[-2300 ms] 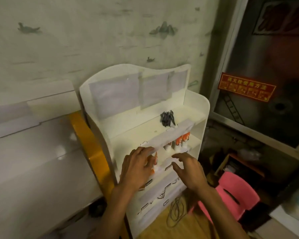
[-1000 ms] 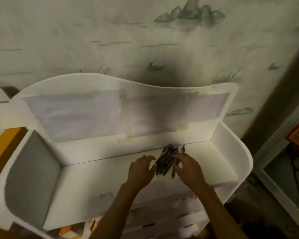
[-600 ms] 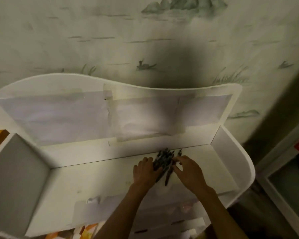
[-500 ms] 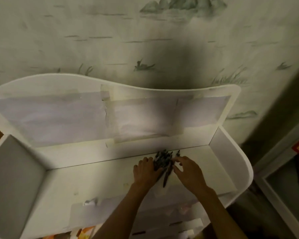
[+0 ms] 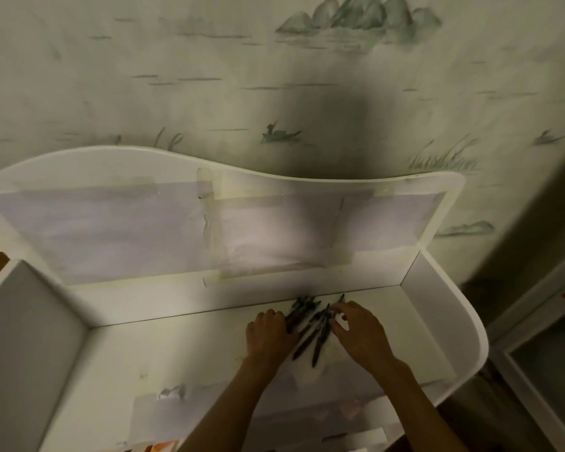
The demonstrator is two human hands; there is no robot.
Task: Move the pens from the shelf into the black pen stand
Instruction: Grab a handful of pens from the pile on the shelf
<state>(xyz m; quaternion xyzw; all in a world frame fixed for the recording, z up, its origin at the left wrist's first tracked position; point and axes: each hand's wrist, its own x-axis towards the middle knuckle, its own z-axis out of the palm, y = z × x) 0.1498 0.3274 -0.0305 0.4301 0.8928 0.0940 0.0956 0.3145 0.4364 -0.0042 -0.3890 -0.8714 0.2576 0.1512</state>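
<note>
a bundle of dark pens (image 5: 309,324) lies on the top board of a white shelf (image 5: 163,360), towards the right and close to the back panel, with a few of the pens sticking out towards the near side. the left hand (image 5: 268,334) sits on the left edge of the pile, fingers curled over the nearest pens, so it seems to have hold of them, though the dim light hides how firmly. the right hand (image 5: 359,334) comes in from the right side, its fingertips (image 5: 335,313) drawn together on the far end of the pile, pinching at one or more pens; how many i cannot tell. both forearms reach in from the near edge. the shelf's back panel carries pale sheets of paper (image 5: 268,230) stuck on with tape, and more paper is taped along the near edge of the board. behind the shelf stands a wall (image 5: 209,76) with a faint painted landscape of hills, reeds and birds. a shadow falls on the wall above the hands. the black pen stand does not show in this view.
</note>
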